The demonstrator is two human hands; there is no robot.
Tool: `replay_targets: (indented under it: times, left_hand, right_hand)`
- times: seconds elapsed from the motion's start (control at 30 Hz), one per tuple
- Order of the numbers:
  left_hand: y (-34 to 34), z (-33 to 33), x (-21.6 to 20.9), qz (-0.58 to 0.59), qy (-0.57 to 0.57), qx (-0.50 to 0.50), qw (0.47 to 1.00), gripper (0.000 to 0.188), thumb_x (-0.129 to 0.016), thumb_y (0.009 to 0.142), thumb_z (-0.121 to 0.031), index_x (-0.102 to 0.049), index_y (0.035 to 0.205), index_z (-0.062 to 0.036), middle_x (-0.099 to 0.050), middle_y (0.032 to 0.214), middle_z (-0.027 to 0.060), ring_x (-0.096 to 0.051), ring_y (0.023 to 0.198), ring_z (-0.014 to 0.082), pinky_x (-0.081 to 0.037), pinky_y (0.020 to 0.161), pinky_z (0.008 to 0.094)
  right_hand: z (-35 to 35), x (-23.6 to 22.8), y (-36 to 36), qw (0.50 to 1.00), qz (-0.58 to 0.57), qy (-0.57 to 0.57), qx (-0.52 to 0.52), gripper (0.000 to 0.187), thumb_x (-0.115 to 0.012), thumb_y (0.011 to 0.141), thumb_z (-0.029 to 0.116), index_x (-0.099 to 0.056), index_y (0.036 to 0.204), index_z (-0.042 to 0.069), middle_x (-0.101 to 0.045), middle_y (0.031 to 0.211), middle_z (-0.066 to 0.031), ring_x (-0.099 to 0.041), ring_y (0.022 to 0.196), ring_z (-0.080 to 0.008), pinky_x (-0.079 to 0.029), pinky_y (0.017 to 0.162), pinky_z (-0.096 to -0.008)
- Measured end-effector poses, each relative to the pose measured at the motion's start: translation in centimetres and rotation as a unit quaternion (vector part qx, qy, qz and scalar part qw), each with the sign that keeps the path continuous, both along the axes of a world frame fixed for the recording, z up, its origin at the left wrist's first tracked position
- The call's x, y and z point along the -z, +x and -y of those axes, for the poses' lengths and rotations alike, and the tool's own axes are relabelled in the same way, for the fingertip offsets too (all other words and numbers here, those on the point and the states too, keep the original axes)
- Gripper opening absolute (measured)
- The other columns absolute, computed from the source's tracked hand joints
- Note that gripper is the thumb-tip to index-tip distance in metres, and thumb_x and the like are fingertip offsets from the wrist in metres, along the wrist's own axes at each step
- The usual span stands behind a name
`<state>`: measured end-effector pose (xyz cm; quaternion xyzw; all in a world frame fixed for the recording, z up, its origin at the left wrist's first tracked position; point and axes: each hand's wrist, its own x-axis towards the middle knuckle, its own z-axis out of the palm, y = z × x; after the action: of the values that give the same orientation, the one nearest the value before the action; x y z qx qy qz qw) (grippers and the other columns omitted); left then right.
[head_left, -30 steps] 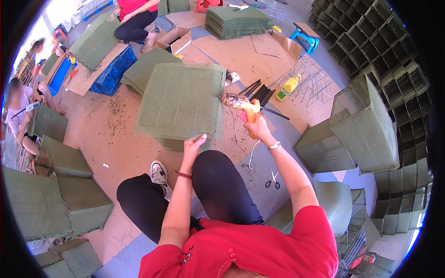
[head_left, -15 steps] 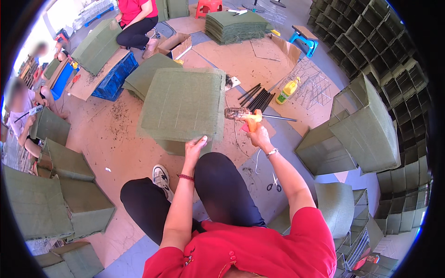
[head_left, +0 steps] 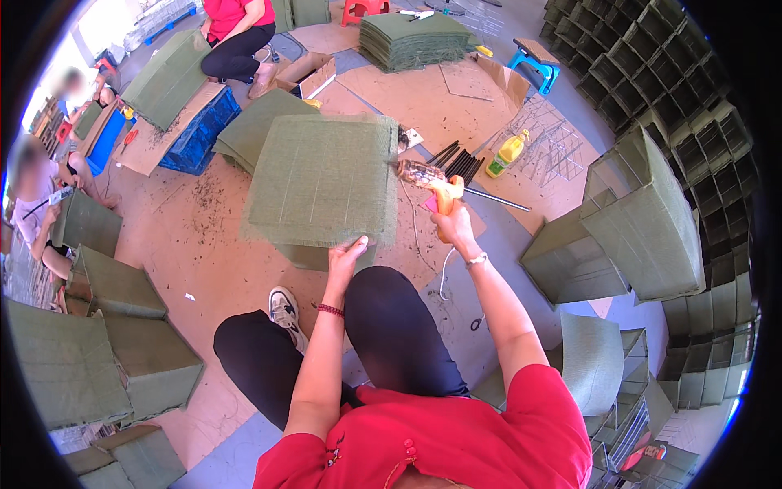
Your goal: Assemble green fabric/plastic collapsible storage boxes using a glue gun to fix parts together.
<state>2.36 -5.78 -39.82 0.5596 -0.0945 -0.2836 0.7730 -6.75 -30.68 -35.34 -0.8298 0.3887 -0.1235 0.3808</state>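
Observation:
In front of my knees is a green mesh-fabric panel [head_left: 318,179], lying on top of a green fabric-covered box [head_left: 305,257] that it mostly hides. My left hand [head_left: 348,254] pinches the panel's near edge, close to its right corner. My right hand [head_left: 452,224] is wrapped round the handle of an orange hot glue gun [head_left: 446,194]. The gun's grimy front end points at the panel's right edge; whether its tip touches the fabric I cannot tell. Beyond the gun, several black glue sticks [head_left: 460,161] lie on the floor beside a yellow bottle [head_left: 507,153].
Green fabric boxes stand at my left [head_left: 155,359] and right [head_left: 639,220], with a tall stack of them along the right. Green panels [head_left: 411,42] are piled at the back. Scissors [head_left: 477,323] lie partly under my right forearm. Several other people work at the far left and back.
The glue gun has tilted, with its front end swung up along the panel's right edge. My right forearm has shifted left and now covers most of the scissors. My left hand keeps its pinch.

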Motion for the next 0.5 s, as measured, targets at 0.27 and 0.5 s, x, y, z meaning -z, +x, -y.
replay_targets:
  times: [0.27,0.5]
  left_hand:
    - [0.2,-0.2,0.0,0.006,0.05,0.002,0.999,0.03,-0.067,0.082,-0.021,-0.067,0.095,0.0061,-0.065,0.087,0.0041,-0.057,0.076,0.0095,-0.046,0.072,0.0235]
    - [0.4,0.0,-0.1,-0.001,0.002,-0.015,1.0,0.033,-0.067,0.082,-0.022,-0.065,0.099,0.0066,-0.066,0.092,0.0079,-0.061,0.082,0.0133,-0.049,0.078,0.0265]
  right_hand:
    - [0.1,0.1,1.1,1.0,0.001,-0.013,-0.002,0.047,-0.065,0.067,0.023,-0.052,0.1,-0.007,-0.062,0.089,-0.0277,-0.061,0.088,-0.0389,-0.048,0.078,-0.0428]
    - [-0.4,-1.5,0.4,0.999,-0.039,-0.008,-0.008,0.048,-0.066,0.067,0.024,-0.052,0.103,-0.005,-0.062,0.091,-0.0266,-0.061,0.09,-0.0386,-0.048,0.081,-0.0427]
